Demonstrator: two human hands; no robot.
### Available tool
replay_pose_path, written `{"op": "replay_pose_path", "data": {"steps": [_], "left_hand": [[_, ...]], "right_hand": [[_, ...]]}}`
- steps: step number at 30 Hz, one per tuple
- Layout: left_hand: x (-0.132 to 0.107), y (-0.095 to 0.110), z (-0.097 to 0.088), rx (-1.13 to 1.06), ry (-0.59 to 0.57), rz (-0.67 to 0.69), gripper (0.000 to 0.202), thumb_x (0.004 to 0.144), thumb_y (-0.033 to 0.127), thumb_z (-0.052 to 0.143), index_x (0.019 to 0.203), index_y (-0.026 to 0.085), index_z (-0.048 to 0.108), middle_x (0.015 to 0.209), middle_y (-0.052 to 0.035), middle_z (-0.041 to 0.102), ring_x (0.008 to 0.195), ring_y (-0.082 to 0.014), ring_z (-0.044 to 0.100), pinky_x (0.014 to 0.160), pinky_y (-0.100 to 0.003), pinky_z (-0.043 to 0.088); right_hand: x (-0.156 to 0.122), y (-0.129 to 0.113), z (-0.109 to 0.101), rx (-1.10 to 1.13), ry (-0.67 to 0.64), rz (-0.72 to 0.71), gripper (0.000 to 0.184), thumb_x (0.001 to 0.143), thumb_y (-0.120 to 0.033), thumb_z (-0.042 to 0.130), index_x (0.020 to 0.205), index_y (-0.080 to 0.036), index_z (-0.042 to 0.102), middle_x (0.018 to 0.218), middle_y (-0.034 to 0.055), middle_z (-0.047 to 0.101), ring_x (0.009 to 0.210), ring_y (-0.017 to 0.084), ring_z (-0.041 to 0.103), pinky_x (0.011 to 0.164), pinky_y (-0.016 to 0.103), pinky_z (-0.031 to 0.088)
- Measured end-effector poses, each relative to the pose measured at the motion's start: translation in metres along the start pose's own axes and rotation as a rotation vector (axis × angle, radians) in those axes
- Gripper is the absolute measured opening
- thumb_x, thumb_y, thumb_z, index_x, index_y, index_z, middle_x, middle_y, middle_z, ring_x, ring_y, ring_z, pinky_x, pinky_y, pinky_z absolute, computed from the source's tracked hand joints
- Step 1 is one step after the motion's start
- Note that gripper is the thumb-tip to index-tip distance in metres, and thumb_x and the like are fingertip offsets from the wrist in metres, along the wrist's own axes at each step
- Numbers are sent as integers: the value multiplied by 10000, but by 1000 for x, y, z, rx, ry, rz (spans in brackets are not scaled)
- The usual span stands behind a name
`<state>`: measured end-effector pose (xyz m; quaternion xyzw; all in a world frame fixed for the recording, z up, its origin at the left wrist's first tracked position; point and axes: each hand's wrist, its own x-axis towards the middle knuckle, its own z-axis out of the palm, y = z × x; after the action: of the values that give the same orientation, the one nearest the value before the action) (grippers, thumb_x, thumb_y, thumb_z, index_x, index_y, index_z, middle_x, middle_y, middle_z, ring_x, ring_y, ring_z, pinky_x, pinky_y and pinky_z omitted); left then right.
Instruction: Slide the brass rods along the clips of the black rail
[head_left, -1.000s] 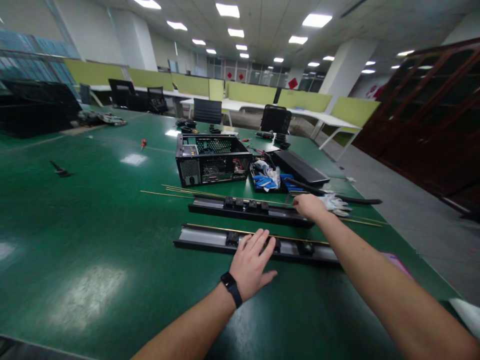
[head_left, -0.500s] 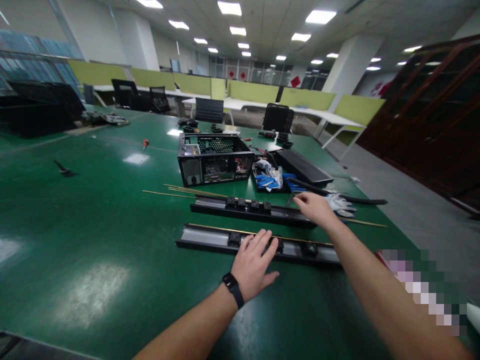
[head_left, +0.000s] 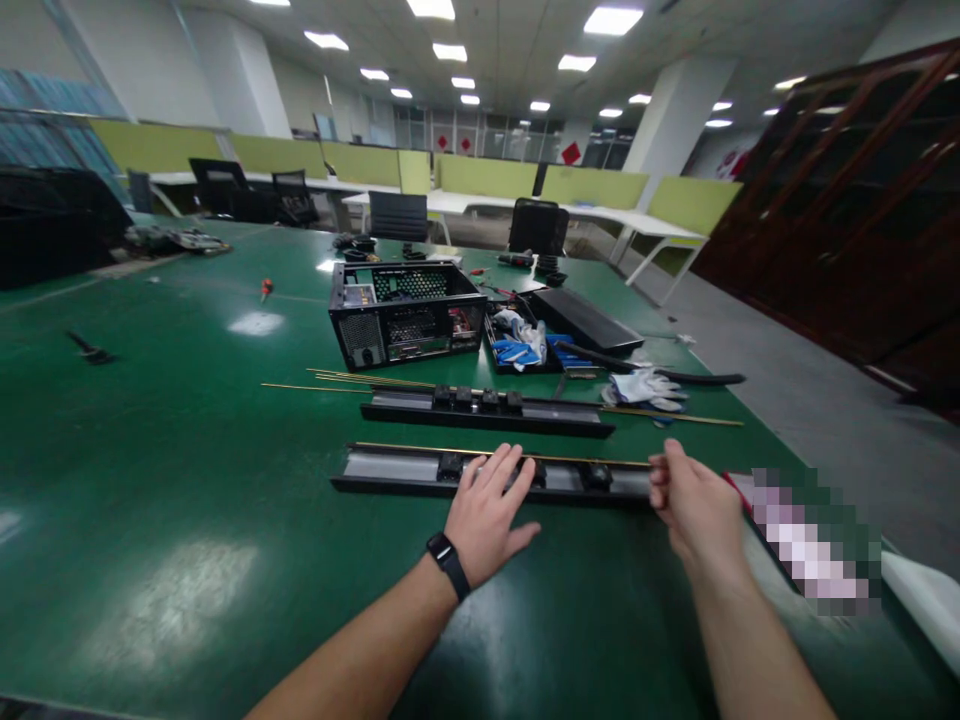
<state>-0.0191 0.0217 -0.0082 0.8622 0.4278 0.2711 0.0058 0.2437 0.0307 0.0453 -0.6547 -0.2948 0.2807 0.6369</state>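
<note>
Two long black rails lie across the green table (head_left: 150, 480). My left hand (head_left: 486, 515), with a black watch on its wrist, lies flat and open on the near rail (head_left: 397, 472), its fingers over a black block. A thin brass rod (head_left: 585, 460) runs along the near rail's far edge. My right hand (head_left: 694, 505) is at the near rail's right end, fingers curled and pinched at the rod's end. The far rail (head_left: 487, 412) carries several black blocks and is untouched.
An open black computer case (head_left: 405, 312) stands behind the rails, with more brass rods (head_left: 360, 380) before it. A tray with blue-white gloves (head_left: 521, 345), a black panel (head_left: 581, 320) and a white glove (head_left: 645, 388) lie at the right. The table's edge runs along the right side.
My right hand has pulled back from the far rail's right end to the near rail's right end and closed into a pinch. My left hand has stayed on the near rail.
</note>
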Motion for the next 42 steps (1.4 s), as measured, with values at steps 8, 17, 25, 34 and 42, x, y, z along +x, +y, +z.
{"op": "replay_pose_path", "data": {"steps": [8, 17, 25, 34, 42], "left_hand": [[0, 1, 2, 36, 8, 8, 777, 858, 454, 672, 1528, 223, 352, 1600, -107, 340, 1483, -285, 288, 1180, -491, 251], [1, 2, 2, 64, 16, 23, 738, 873, 462, 653, 1514, 209, 390, 1580, -121, 374, 1469, -306, 319, 1173, -488, 272], [1, 2, 2, 65, 33, 30, 719, 881, 470, 639, 1510, 216, 400, 1572, -113, 390, 1464, -306, 330, 1173, -492, 264], [1, 3, 0, 64, 42, 28, 699, 872, 477, 651, 1493, 237, 437, 1552, -120, 421, 1445, -323, 362, 1171, -508, 262], [2, 4, -5, 54, 65, 22, 599, 887, 470, 640, 1435, 262, 512, 1492, -111, 499, 1402, -314, 419, 1156, -508, 277]], "right_hand": [[0, 26, -5, 0, -208, 233, 436, 768, -539, 746, 825, -112, 678, 566, 9, 582, 324, 54, 408, 280, 134, 177], [3, 31, 1, 245, -265, 329, 201, 860, -330, 716, 845, -155, 619, 560, -13, 585, 316, 50, 375, 234, 120, 198], [3, 28, 2, 357, -258, 365, 149, 875, -201, 684, 763, -147, 601, 563, -19, 570, 316, 37, 367, 218, 114, 209], [2, 27, 1, 362, -286, 376, 137, 857, -207, 692, 760, -144, 619, 556, -21, 563, 318, 36, 362, 221, 115, 213], [1, 28, -1, 356, -291, 391, 120, 843, -209, 676, 773, -129, 621, 547, -17, 554, 315, 39, 368, 229, 125, 201]]}}
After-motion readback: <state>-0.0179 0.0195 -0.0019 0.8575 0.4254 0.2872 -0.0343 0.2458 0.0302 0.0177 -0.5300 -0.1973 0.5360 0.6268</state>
